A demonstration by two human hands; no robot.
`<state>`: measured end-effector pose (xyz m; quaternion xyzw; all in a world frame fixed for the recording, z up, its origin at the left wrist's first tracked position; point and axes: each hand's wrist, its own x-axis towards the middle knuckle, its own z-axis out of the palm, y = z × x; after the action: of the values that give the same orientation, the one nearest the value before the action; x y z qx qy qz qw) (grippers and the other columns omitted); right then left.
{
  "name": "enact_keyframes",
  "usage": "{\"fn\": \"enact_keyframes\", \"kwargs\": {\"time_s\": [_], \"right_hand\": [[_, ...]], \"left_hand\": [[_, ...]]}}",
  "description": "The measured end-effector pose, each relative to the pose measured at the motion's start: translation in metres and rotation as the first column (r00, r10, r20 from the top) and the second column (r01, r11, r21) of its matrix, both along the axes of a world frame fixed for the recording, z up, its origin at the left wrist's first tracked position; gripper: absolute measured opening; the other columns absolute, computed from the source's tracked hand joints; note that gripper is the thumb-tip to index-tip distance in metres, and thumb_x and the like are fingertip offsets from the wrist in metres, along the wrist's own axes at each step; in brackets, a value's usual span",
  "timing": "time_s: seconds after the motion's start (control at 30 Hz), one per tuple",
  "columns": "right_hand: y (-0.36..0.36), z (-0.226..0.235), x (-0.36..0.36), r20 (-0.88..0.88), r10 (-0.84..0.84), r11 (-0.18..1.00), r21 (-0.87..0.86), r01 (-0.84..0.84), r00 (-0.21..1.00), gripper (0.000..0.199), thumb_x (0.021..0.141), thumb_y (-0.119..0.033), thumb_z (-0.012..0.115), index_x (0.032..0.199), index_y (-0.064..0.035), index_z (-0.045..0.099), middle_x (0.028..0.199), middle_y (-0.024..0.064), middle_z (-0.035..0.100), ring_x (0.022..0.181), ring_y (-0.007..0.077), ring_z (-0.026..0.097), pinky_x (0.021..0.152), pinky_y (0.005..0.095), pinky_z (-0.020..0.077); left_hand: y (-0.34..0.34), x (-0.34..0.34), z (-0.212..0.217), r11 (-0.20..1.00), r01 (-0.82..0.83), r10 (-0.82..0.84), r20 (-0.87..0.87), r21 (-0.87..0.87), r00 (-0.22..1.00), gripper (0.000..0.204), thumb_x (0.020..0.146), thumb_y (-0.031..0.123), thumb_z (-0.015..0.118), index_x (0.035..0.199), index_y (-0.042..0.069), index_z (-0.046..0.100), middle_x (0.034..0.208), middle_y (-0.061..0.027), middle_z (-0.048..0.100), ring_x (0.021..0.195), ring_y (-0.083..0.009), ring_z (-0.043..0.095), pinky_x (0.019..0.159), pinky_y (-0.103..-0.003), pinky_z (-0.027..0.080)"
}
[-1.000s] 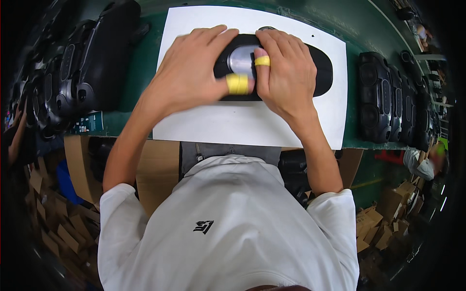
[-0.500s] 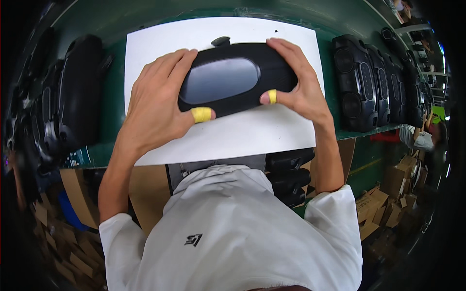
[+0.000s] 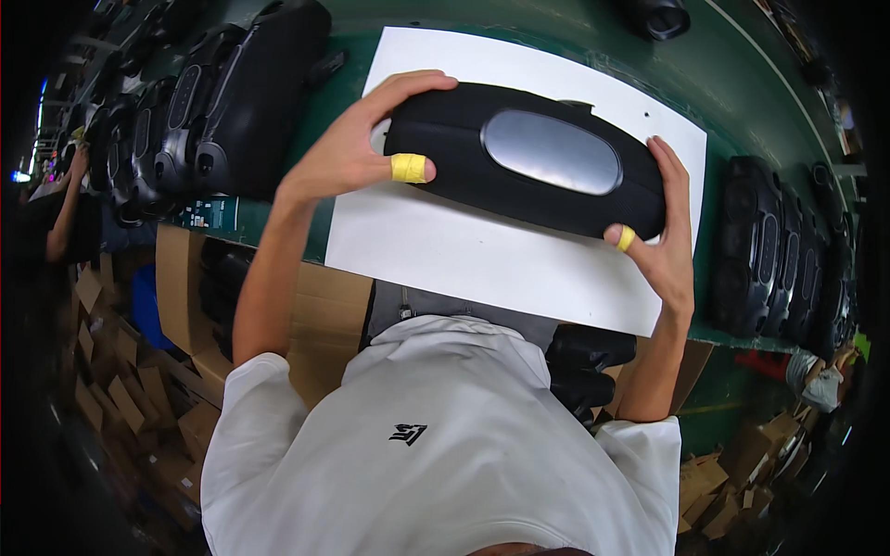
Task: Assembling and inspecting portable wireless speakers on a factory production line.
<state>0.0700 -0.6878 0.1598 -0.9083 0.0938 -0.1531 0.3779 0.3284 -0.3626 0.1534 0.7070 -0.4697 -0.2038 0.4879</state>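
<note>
Between my hands is a long black speaker point(image 3: 445, 134) with rounded ends, covered in dark mesh or cloth, with a glossy grey oval plate point(image 3: 552, 151) on its upper face. My left hand point(image 3: 352, 144) grips its left end, fingers over the far edge and the yellow-taped thumb on the near edge. At the other end my right hand point(image 3: 669, 250) holds on in the same way, its thumb also wrapped in yellow tape. Under the speaker lies a white board point(image 3: 464, 246). A small dark part point(image 3: 577, 104) shows just behind the speaker; what it belongs to is hidden.
Rows of black speakers stand on the green bench at left point(image 3: 264, 102) and right point(image 3: 742, 246). Another dark piece point(image 3: 663, 18) lies at the far edge. Cardboard boxes point(image 3: 134, 389) fill the floor at left. A person's arm point(image 3: 65, 204) shows at far left.
The view has swung, so the bench now appears tilted and shifted right. My left hand has opened wider around the speaker's end, and more of the speaker and its oval plate shows.
</note>
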Motion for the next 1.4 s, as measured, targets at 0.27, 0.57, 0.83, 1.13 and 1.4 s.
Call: {"fn": "enact_keyframes", "kwargs": {"time_s": [0.27, 0.57, 0.83, 1.13, 1.4], "right_hand": [[-0.001, -0.031, -0.01, 0.131, -0.186, 0.897, 0.427, 0.114, 0.974, 0.112, 0.085, -0.025, 0.095, 0.174, -0.0052, 0.03, 0.16, 0.0232, 0.054, 0.137, 0.0316, 0.065, 0.114, 0.0397, 0.0536], [-0.064, 0.105, 0.082, -0.249, -0.395, 0.911, 0.014, 0.411, 0.884, 0.068, 0.111, -0.064, 0.054, 0.145, -0.0074, 0.071, 0.072, -0.0015, 0.054, 0.052, 0.0078, 0.044, 0.045, 0.0277, 0.0298], [-0.059, 0.045, 0.085, -0.314, -0.297, 0.953, -0.031, 0.302, 0.902, 0.092, 0.099, -0.073, 0.065, 0.151, 0.0032, 0.062, 0.118, 0.0355, 0.076, 0.104, 0.0407, 0.08, 0.096, 0.0467, 0.0602], [-0.04, 0.026, 0.078, -0.247, -0.257, 0.966, -0.024, 0.259, 0.934, 0.091, 0.098, -0.062, 0.075, 0.159, 0.0009, 0.053, 0.148, 0.0327, 0.063, 0.134, 0.0432, 0.066, 0.112, 0.0469, 0.0535], [-0.035, 0.019, 0.077, -0.277, -0.305, 0.889, 0.261, 0.377, 0.911, 0.097, 0.098, -0.053, 0.075, 0.17, -0.0017, 0.034, 0.149, 0.034, 0.062, 0.131, 0.0413, 0.068, 0.115, 0.041, 0.0474]], "left_hand": [[-0.035, 0.003, -0.011, 0.968, -0.202, 0.147, -0.313, -0.149, 0.938, 0.075, 0.092, 0.037, 0.083, 0.155, 0.002, 0.06, 0.153, -0.0148, 0.062, 0.144, -0.0259, 0.056, 0.124, -0.035, 0.039], [-0.051, 0.039, 0.083, 0.977, 0.018, 0.151, -0.744, 0.213, 0.651, 0.1, 0.102, 0.086, 0.039, 0.159, 0.003, 0.048, 0.11, -0.0237, 0.079, 0.068, -0.0384, 0.08, 0.042, -0.045, 0.065], [-0.056, 0.091, 0.011, 0.748, 0.254, 0.421, -0.735, 0.613, 0.531, 0.12, 0.093, 0.099, 0.03, 0.147, -0.005, 0.055, 0.089, -0.0303, 0.077, 0.06, -0.0371, 0.077, 0.054, -0.045, 0.07], [-0.056, 0.079, 0.006, 0.901, -0.18, 0.335, -0.369, 0.396, 0.867, 0.095, 0.101, 0.083, 0.051, 0.154, 0.004, 0.056, 0.129, -0.0239, 0.067, 0.114, -0.0301, 0.074, 0.072, -0.042, 0.069], [-0.083, 0.019, 0.037, 0.918, -0.341, 0.397, -0.493, 0.205, 0.774, 0.068, 0.095, 0.028, 0.083, 0.151, 0.002, 0.055, 0.134, -0.0129, 0.066, 0.125, -0.0202, 0.063, 0.11, -0.031, 0.047]]}}
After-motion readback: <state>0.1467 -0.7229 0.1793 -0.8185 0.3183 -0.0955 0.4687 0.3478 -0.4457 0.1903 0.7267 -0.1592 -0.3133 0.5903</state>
